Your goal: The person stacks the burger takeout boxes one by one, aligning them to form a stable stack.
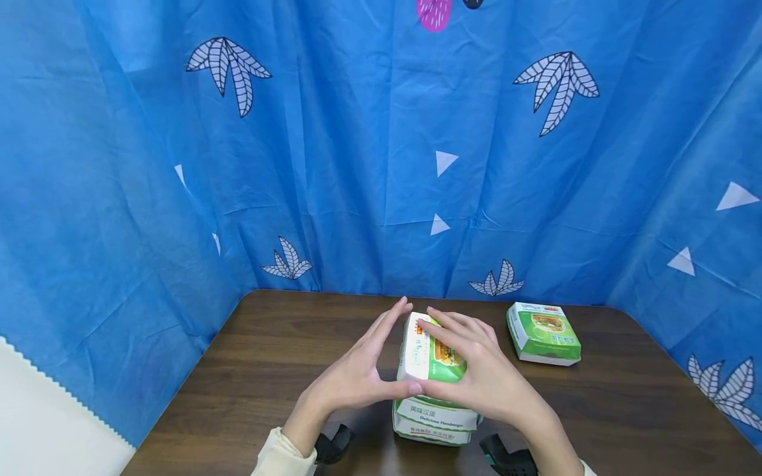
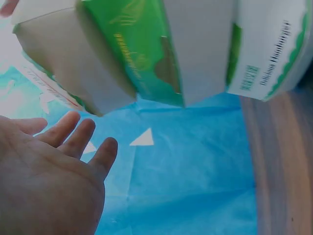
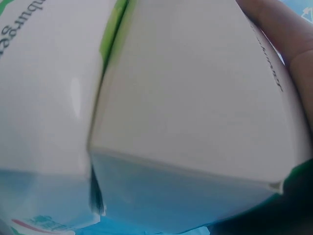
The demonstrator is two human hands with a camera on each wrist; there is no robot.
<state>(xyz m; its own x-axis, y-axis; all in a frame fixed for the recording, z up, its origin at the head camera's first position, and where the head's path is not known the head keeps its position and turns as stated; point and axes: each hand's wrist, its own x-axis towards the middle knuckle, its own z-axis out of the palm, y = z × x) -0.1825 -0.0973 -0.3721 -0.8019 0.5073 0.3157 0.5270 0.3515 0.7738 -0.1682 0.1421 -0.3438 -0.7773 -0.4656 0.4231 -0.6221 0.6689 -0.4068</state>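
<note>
A stack of white and green paper hamburger boxes stands near the table's front, its top box showing a printed burger and a lower box reading "Delicious Hamburger". My left hand is at the stack's left side, fingers extended; in the left wrist view its fingers are spread apart from the boxes. Over the top box's right side, my right hand has its fingers fairly straight, partly covering the printed burger. Both thumbs meet in front of the top box. In the right wrist view a finger lies along a box's edge.
Another hamburger box lies flat at the back right of the dark wooden table. A blue patterned curtain hangs behind the table and along both sides. Black wrist mounts sit below the hands.
</note>
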